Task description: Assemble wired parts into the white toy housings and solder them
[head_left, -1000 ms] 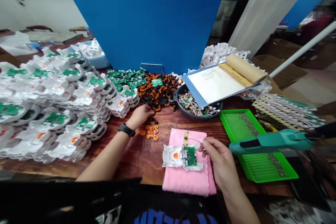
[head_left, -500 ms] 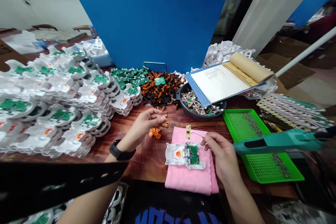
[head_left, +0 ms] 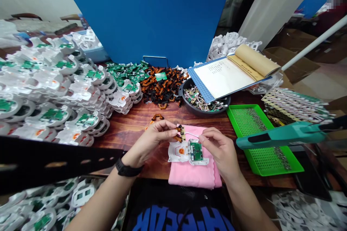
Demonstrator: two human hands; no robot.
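My left hand (head_left: 158, 140) pinches a small orange-and-black part (head_left: 178, 138) between thumb and fingers, right beside a narrow yellowish circuit board (head_left: 183, 133). A thin pale cable (head_left: 192, 134) runs from that board to my right hand (head_left: 218, 148), whose thumb and fingertips are closed on it. Below both hands, a white plastic housing (head_left: 175, 156) lies on a folded pink cloth (head_left: 191, 175). It carries an orange button piece (head_left: 181, 151) and a green circuit board (head_left: 196, 151). Another orange-and-black part (head_left: 157, 117) rests on the table beyond my left hand.
Stacked white housings (head_left: 54, 115) fill the left side. Behind lie green boards (head_left: 127, 74), orange-and-black parts (head_left: 162, 88) and a dark bowl of cabled boards (head_left: 204, 106) partly under a clipboard (head_left: 217, 77). A teal electric screwdriver (head_left: 282, 136) hangs over a green tray (head_left: 260, 166) at right.
My left hand has moved right with the orange-and-black part, up to the yellowish board. My right hand still holds the cable, a little to the left. The view has shifted slightly.
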